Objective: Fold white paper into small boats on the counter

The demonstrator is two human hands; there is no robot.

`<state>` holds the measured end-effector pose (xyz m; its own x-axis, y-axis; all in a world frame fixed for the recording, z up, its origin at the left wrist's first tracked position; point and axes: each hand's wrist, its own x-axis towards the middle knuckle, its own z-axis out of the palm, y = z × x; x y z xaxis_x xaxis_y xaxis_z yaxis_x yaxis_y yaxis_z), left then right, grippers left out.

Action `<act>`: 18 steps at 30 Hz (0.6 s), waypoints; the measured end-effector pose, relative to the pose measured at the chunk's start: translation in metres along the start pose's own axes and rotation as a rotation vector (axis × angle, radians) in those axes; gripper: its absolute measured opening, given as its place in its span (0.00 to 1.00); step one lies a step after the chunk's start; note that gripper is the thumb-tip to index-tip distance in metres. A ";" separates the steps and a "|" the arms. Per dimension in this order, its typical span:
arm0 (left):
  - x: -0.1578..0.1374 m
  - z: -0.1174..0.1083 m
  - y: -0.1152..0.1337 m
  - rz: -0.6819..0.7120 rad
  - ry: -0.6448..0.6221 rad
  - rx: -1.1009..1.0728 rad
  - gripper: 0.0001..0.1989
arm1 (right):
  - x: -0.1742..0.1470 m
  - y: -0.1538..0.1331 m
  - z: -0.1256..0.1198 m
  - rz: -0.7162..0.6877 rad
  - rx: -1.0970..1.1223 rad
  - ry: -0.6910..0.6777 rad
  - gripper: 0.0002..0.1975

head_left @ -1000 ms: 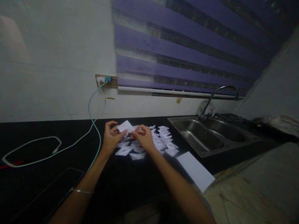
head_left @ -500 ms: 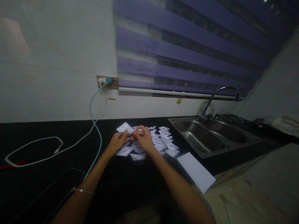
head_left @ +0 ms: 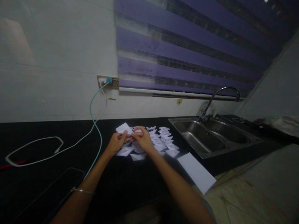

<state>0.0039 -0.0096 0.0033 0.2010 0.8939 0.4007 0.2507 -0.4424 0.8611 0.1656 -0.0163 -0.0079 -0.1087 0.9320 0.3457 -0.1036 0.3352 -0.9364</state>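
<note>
A folded piece of white paper (head_left: 124, 128) is held up above the black counter. My left hand (head_left: 117, 141) pinches its lower edge, thumb on top. My right hand (head_left: 142, 137) grips its right corner with thumb and fingers, close beside the left fingertips. Beneath and behind my hands lie several white paper boats (head_left: 158, 140), spread in a loose cluster; my hands hide some of them. Nearest to me are two of these boats, just below the fingers. To the right, a stack of flat white paper (head_left: 197, 172) lies at the counter's edge.
A double steel sink (head_left: 198, 137) with a curved faucet (head_left: 219, 90) is set in the counter at right. White (head_left: 56, 137) and teal (head_left: 101, 137) cables run from a wall socket (head_left: 114, 82) across the left side. A dark flat slab (head_left: 53, 189) lies by my left forearm.
The folded paper has shifted very slightly left, and the right fingers have moved in on its right corner. The boats and the paper stack stay where they were.
</note>
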 end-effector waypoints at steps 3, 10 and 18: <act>0.001 -0.001 -0.002 0.001 0.004 0.036 0.30 | 0.000 0.001 -0.001 0.005 -0.003 -0.013 0.16; -0.001 -0.004 -0.007 0.023 -0.108 0.073 0.30 | 0.003 0.003 -0.007 0.018 -0.114 -0.039 0.14; -0.004 -0.001 0.002 -0.035 -0.265 -0.018 0.34 | -0.001 -0.008 -0.005 0.006 -0.191 -0.063 0.15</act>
<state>0.0026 -0.0144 0.0034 0.4340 0.8573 0.2767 0.2452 -0.4080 0.8795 0.1717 -0.0194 -0.0011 -0.1710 0.9257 0.3374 0.0858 0.3551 -0.9309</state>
